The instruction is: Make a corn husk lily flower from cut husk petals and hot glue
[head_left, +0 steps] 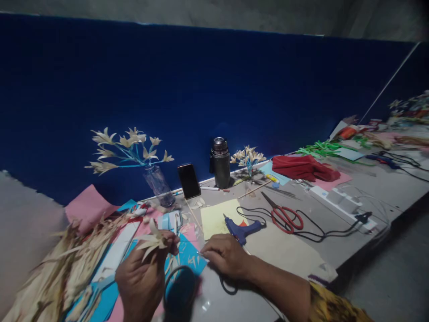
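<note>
Deep-blue wall (201, 89), grey table (335, 223).

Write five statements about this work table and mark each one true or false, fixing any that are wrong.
1. The left hand holds a pale flower. True.
2. The scissors have green handles. False: the scissors' handles are red.
3. The phone is propped up between the clear vase and the flask. True.
4. The glue gun lies on the red cloth. False: the glue gun is at the edge of the yellow paper, close to the right hand.
5. The clear vase is lying flat with nothing in it. False: it stands, with pale flowers on blue stems in it.
</note>
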### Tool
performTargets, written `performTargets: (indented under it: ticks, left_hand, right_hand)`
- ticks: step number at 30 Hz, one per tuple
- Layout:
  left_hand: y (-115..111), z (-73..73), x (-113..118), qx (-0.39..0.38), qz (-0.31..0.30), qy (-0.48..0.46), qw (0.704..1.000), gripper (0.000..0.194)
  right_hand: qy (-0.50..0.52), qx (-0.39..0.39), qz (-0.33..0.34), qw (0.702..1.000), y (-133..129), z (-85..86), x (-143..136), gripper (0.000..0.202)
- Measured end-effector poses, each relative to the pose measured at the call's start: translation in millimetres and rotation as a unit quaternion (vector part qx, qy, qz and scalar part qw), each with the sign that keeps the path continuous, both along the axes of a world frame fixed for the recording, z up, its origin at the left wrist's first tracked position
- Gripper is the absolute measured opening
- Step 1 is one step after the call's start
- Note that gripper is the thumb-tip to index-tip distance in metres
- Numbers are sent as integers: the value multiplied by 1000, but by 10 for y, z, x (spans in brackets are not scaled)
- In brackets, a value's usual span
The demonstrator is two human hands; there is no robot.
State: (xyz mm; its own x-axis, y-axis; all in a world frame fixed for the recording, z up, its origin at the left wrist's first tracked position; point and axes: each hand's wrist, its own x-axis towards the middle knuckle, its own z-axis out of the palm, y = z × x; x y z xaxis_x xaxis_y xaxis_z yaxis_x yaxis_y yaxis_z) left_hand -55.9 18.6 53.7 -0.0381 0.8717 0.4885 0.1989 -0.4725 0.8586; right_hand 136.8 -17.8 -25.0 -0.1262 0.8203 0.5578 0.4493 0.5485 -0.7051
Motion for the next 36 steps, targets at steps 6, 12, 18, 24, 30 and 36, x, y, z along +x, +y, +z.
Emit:
performTargets:
  ticks: [6, 12, 18, 24, 30, 36]
  left_hand:
    - [-145, -44, 73, -31, -60, 78, 995, 16]
    - [-284, -171, 199, -45, 9, 62, 997, 19]
    - [-358, -152, 296, -80, 34, -22, 996, 19]
    - [-303, -59, 270, -100, -78, -4, 992, 19]
    - [-372, -61, 312, -152, -187, 15, 970, 23]
    - [-444, -138, 252, -171, -227, 32, 958, 20]
  right_hand:
    - [104, -42, 0, 994, -29, 146, 0, 9]
    - [131, -85, 89, 984, -108, 119, -59, 12]
    - [177, -309, 173, 918, -169, 196, -35, 13]
    - [-22, -174, 94, 980, -240, 479, 216, 10]
    - [167, -225, 18, 960, -383, 798, 217, 6]
    - [294, -225, 61, 927, -411, 544, 57, 14]
